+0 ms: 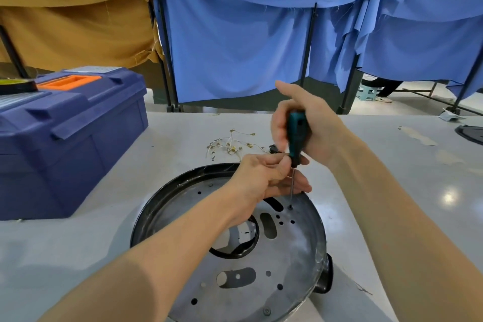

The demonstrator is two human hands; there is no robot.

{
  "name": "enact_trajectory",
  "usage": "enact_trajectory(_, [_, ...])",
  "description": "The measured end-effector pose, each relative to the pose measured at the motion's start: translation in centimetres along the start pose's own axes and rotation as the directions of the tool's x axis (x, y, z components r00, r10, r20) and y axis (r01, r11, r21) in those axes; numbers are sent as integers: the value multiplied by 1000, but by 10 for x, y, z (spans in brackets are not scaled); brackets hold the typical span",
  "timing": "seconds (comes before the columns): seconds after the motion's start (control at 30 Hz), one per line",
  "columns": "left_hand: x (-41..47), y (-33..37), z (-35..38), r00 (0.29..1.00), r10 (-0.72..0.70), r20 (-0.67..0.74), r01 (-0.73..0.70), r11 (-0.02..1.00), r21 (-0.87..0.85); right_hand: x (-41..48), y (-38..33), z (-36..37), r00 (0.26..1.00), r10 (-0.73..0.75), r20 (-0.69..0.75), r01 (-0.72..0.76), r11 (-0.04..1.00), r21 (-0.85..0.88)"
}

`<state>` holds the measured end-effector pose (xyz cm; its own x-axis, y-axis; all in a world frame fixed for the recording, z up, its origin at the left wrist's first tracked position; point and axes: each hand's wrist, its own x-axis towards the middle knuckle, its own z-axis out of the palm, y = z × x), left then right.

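A round black appliance base with a grey metal plate [295,248] full of holes and slots lies upside down on the table in front of me. My right hand [311,125] grips the teal handle of a screwdriver [296,136], held upright with its tip in a hole [290,207] at the plate's far side. My left hand [264,178] reaches over the plate's far rim and pinches the lower end of the screwdriver's handle, just above the thin shaft.
A blue toolbox [70,136] with an orange handle stands at the left. A tangle of thin wires with brass terminals [231,144] lies behind the plate. A dark round part [470,133] sits at the right table edge. Blue and tan cloth screens hang behind the table.
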<state>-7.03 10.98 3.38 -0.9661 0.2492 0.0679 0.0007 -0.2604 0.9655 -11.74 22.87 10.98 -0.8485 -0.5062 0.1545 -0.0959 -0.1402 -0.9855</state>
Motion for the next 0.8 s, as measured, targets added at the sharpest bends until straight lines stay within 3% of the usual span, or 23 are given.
enact_trajectory(0.07, [0, -1, 0, 1000, 0, 9, 0, 1000, -5, 1, 3, -2, 999, -22, 39, 18, 995, 95])
enact_trajectory(0.13, [1, -2, 0, 1000, -3, 0, 3, 1000, -31, 4, 10, 5, 981, -114, -157, 134, 983, 125])
enact_trajectory(0.23, [1, -2, 2, 1000, -10, 0, 10, 999, -37, 4, 24, 21, 786, -330, -523, 311, 942, -127])
enact_trajectory(0.3, [1, -1, 2, 1000, -6, 0, 6, 1000, -2, 2, 28, 28, 693, -418, -588, 326, 908, -262])
enact_trajectory(0.33, [0, -1, 1, 1000, -2, 3, 2, 1000, 1, 0, 26, 27, 726, -404, -557, 322, 915, -245])
enact_trajectory(0.37, [0, -1, 1, 1000, -1, 5, 1, 1000, -4, -1, 20, 24, 807, -345, -479, 290, 939, -186])
enact_trajectory(0.43, [-2, 0, 0, 1000, -13, 11, 13, 1000, -14, -4, 4, 12, 967, -147, -210, 138, 989, -59])
enact_trajectory(0.5, [-2, -1, 1, 999, -15, 31, 16, 1000, -12, -5, -5, 2, 999, -40, -26, 40, 999, 19])
enact_trajectory(0.57, [-1, -1, 1, 999, -6, 31, 8, 999, -38, -3, -3, 3, 993, -79, -85, 85, 994, 71])
enact_trajectory(0.63, [1, 1, 0, 1000, 13, -2, -13, 996, -89, 0, 7, 13, 923, -210, -324, 223, 975, 3])
enact_trajectory(0.7, [3, 2, 0, 999, 21, -39, -25, 994, -103, 1, 17, 26, 757, -361, -545, 319, 932, -174])
enact_trajectory(0.77, [3, 1, 2, 998, 44, -47, -47, 997, -60, 1, 22, 32, 638, -440, -631, 322, 898, -301])
enact_trajectory(0.8, [3, 1, 2, 998, 51, -45, -53, 998, -43, 0, 21, 31, 662, -431, -613, 320, 902, -289])
